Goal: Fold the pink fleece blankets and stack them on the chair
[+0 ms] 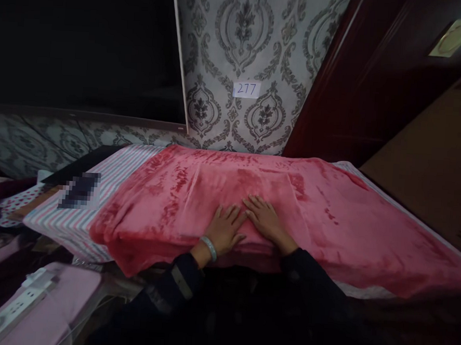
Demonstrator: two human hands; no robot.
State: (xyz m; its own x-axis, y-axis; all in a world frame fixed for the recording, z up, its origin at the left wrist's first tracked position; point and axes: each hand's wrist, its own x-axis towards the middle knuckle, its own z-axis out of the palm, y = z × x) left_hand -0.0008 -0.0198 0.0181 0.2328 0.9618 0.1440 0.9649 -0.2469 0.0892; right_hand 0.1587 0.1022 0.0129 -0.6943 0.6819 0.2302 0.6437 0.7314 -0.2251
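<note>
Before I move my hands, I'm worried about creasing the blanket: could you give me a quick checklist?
1. Left hand flat: ok, palm down on the sheet.
2. Right hand flat: ok, palm down beside the left one.
3. Blanket even all over: not ok, darker streaks show in its surface.
4. Striped cloth fully covered: not ok, stripes show left of the blanket.
5. Sheet's front edge straight: cannot tell, hands and forearms hide part of it.
6. Bracelet off: not ok, it's on the left wrist.
</note>
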